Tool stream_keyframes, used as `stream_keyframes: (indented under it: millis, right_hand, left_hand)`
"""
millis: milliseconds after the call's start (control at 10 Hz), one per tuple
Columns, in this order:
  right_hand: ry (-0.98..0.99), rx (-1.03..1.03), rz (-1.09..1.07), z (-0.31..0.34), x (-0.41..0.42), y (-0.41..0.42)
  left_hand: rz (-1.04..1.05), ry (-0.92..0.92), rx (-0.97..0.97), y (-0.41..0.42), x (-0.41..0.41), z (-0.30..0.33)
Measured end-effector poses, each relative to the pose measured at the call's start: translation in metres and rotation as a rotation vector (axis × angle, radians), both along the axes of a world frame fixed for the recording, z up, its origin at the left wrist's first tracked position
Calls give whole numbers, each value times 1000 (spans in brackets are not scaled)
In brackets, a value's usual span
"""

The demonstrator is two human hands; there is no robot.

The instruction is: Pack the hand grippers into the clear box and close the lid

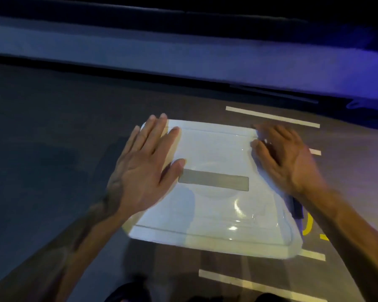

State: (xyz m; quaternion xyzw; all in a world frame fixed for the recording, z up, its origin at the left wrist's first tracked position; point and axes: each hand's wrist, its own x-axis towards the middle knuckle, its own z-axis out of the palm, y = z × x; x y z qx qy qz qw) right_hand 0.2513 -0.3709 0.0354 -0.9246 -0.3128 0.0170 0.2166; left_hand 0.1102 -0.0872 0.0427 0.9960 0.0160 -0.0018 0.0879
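The lid (pixel 216 192) lies flat over the clear box (pixel 292 247), which shows only as a rim around the lid's near right corner. It sits on the dark tabletop (pixel 42 149) a little toward four o'clock of the view's centre. Its long axis seems to run from six to twelve o'clock, the far end leaning slightly toward eleven, though the wide lens makes this hard to judge. A grey label strip (pixel 213 179) crosses it from nine to three. The hand grippers cannot be made out through the plastic.

The left hand (pixel 140 168) lies flat with fingers spread on the lid's nine o'clock edge, fingertips pointing to one o'clock and the thumb touching the label's end. The right hand (pixel 284 155) rests on the three o'clock edge near the far corner, its fingers bent and pressing down; whether they hook the rim I cannot tell. Both hands are already on the lid, so the closing press probably goes straight down, with the near corners at six o'clock seemingly not yet pressed.

Pale tape marks (pixel 271 116) and a yellow marking (pixel 308 227) lie at three o'clock.
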Motion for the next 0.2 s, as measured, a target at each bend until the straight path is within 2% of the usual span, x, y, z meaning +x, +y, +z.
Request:
stream_keyframes:
  millis: [100,200]
  right_hand:
    - [5,-71,-11,3,-2,-1]
    - [123,-79,-87,32,-4,12]
  left_hand:
    - [0,-31,-40,-3,-4,5]
    - [7,40,-67,3,4,21]
